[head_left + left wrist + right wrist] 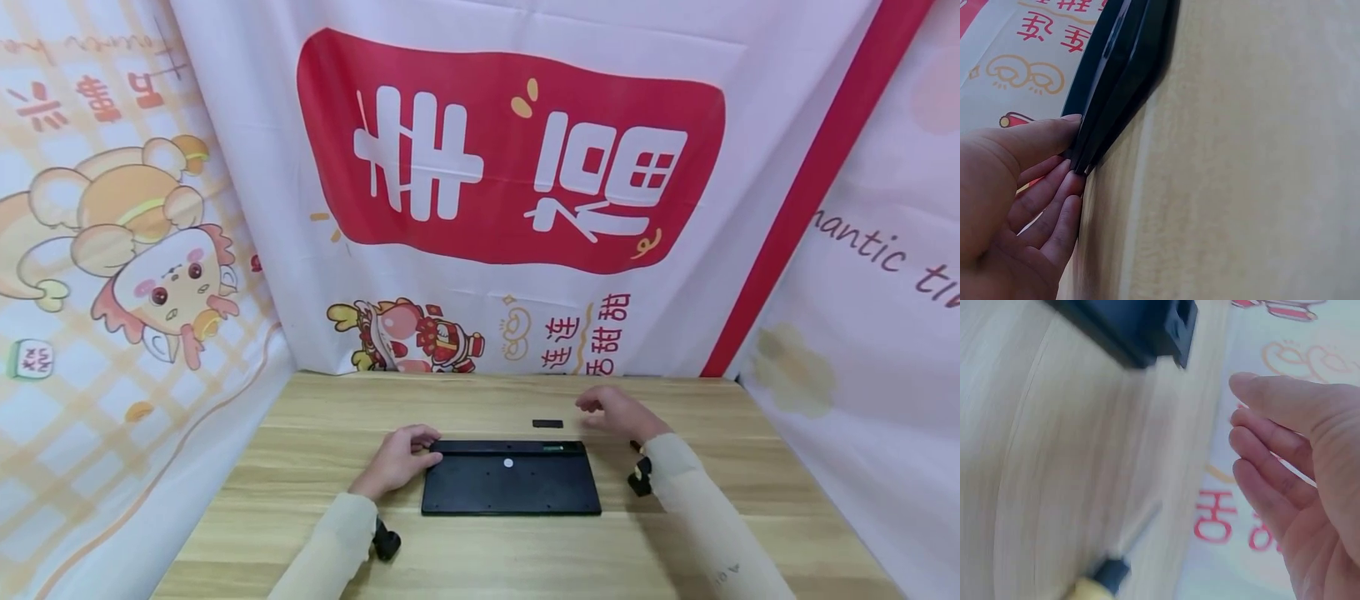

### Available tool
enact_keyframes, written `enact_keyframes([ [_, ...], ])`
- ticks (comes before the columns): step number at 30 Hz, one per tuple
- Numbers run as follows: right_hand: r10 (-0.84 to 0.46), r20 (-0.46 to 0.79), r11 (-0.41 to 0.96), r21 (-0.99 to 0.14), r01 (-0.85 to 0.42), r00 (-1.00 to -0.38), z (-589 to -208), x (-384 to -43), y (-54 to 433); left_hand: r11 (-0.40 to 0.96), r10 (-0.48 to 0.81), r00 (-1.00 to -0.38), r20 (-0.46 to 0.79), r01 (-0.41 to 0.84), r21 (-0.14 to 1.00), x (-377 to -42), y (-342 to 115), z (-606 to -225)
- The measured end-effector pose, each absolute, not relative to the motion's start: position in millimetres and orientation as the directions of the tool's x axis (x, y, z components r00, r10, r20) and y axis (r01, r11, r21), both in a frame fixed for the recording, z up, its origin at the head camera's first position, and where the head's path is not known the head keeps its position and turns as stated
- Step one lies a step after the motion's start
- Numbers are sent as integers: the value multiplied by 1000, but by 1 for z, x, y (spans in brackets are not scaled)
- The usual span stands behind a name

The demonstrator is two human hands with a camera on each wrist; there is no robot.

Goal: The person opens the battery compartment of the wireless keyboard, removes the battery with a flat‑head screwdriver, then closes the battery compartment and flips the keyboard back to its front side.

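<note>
A black keyboard point(510, 487) lies face down on the wooden table, with an uncovered battery slot point(558, 448) near its far right corner. My left hand point(401, 458) pinches the far left corner; in the left wrist view the thumb is on one face of the keyboard point(1119, 75) and fingertips are at its edge. A small black battery cover point(547, 423) rests apart, just beyond the keyboard. To the right of that cover hovers my right hand point(618, 412), fingers loosely bent. The right wrist view shows nothing held in the right hand point(1297, 456).
A screwdriver point(1100, 581) with a yellow and black handle lies on the table in the right wrist view, partly out of frame. Printed cloth point(510, 150) hangs behind the table's far edge point(450, 375), with more cloth at both sides.
</note>
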State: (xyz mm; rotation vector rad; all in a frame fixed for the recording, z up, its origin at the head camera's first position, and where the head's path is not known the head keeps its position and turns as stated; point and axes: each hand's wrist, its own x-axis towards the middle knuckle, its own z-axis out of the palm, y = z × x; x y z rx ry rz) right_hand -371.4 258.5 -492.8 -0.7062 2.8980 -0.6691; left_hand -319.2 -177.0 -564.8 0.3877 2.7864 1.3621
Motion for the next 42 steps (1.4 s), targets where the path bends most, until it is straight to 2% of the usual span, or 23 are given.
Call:
enact_keyframes([
  [10, -340, -5, 855, -417, -307, -940, -486, -339, 320, 589, 220, -971, 96, 211, 780, -317, -182, -564],
  [16, -281, -36, 865, -442, -237, -959, -499, -312, 349, 593, 214, -974, 78, 193, 782, -316, -183, -565],
  [22, -258, 12, 842, -487, -230, -966, -519, -296, 365, 596, 210, -975, 66, 182, 782, -315, -181, -562],
  [28, -223, 22, 821, -535, -200, -975, -539, -293, 371, 598, 241, -966, 95, 225, 769, -315, -180, -560],
  [34, -248, 69, 845, -472, -250, -966, -545, -296, 367, 591, 225, -971, 82, 202, 781, -316, -177, -561],
  [42, -209, 55, 892, -398, -213, -976, -544, -305, 357, 586, 234, -969, 83, 209, 783, -315, -177, -561],
])
